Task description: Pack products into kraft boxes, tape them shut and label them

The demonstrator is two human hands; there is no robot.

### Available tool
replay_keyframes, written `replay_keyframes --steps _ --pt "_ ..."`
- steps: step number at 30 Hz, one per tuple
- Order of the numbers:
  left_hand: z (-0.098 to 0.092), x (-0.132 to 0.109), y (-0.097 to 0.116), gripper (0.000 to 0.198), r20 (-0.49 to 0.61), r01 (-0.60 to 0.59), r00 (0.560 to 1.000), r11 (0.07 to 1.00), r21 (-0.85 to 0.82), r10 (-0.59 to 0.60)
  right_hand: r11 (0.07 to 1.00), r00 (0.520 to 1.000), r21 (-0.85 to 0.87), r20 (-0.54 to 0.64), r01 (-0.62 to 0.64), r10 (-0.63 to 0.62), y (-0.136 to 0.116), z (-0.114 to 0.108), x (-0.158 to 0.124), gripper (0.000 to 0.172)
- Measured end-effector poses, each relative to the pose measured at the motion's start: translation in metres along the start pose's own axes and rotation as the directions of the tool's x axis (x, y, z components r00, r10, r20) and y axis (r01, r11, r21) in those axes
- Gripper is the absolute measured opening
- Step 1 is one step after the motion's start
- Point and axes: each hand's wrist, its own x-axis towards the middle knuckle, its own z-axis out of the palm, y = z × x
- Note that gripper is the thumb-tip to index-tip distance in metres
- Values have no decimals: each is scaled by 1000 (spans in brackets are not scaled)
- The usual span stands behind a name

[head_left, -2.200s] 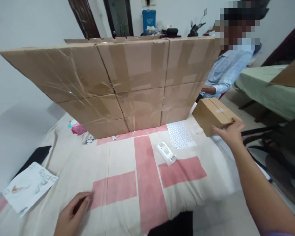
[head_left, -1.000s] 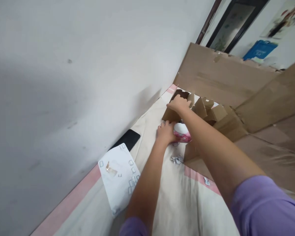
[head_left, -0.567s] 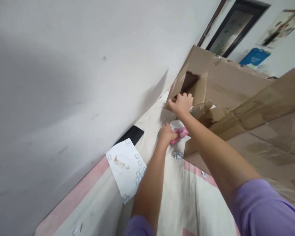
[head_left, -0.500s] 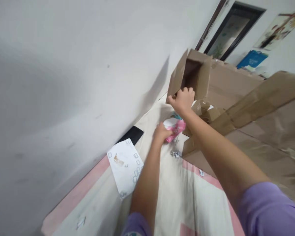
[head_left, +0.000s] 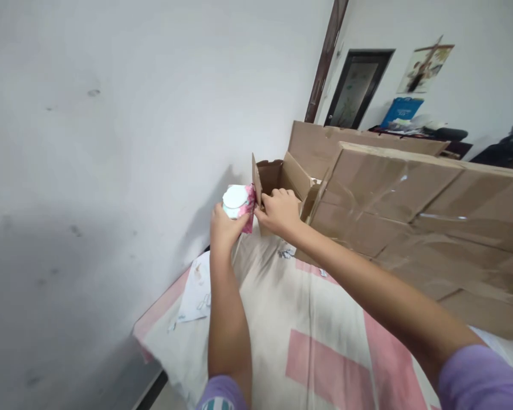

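Observation:
My left hand (head_left: 226, 229) is closed around a pink and pale-green pack of wet wipes (head_left: 248, 215) with a round white lid, raised above the bed beside the wall. Just right of it, my right hand (head_left: 281, 212) grips the near edge of a small cardboard box (head_left: 297, 175), thumb outside and fingers over the rim. The box stands with its top flaps apart, and its inside is dark. The pack's right edge is close to the box's left flap; whether they touch I cannot tell.
A large cardboard wall (head_left: 410, 210) stands along the right. White paper with drawings (head_left: 195, 293) lies on the pink and cream sheet (head_left: 273, 307), near scraps of crumpled foil (head_left: 286, 252). The white wall (head_left: 111, 142) borders the left side.
My left hand has lifted the wet wipes off the sheet, up beside the box. My right hand stays at the box's edge; the box now stands more upright. The view has shifted.

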Motion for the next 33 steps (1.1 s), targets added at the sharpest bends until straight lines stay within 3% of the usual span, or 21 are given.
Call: replay_keyframes --steps 3,5,9,11,12,14,16,19,23,27,30,33 --pt "5 -50 1 54 36 -21 999 991 -130 26 996 995 71 77 -61 56 9 -5 -43 33" --pt "4 -98 -3 52 20 -79 996 986 -145 83 991 989 119 137 -68 51 15 -13 -81 33" --pt "-14 -223 -15 58 104 -165 976 960 -225 192 963 981 265 163 57 -103 36 -39 -171 27" --pt "-22 -290 -20 65 162 -133 967 936 -327 194 911 953 384 189 150 -236 50 -54 -216 27" --pt "-25 -322 -23 63 135 -160 965 913 -376 224 878 935 443 199 183 -295 58 -61 -236 28" --pt "-26 -377 -27 53 47 -301 936 862 -408 349 823 912 530 202 204 -357 72 -75 -274 27" --pt "-22 -416 -30 46 26 -431 877 810 -398 479 800 913 566 188 201 -362 85 -87 -306 24" --pt "-9 -449 -30 46 78 -572 769 737 -360 635 783 917 574 131 239 -376 106 -99 -343 18" --pt "15 -468 -31 56 163 -722 593 610 -325 789 750 933 607 37 263 -358 133 -98 -377 14" --pt "27 -481 -35 69 453 -671 474 643 -369 755 650 975 726 -148 222 -168 143 -80 -396 21" --pt "24 -480 -32 68 574 -670 431 673 -314 697 565 942 779 -337 271 12 139 -64 -404 20" --pt "16 -465 -19 50 597 -720 422 652 -236 682 483 854 821 -461 306 243 134 -49 -407 27"
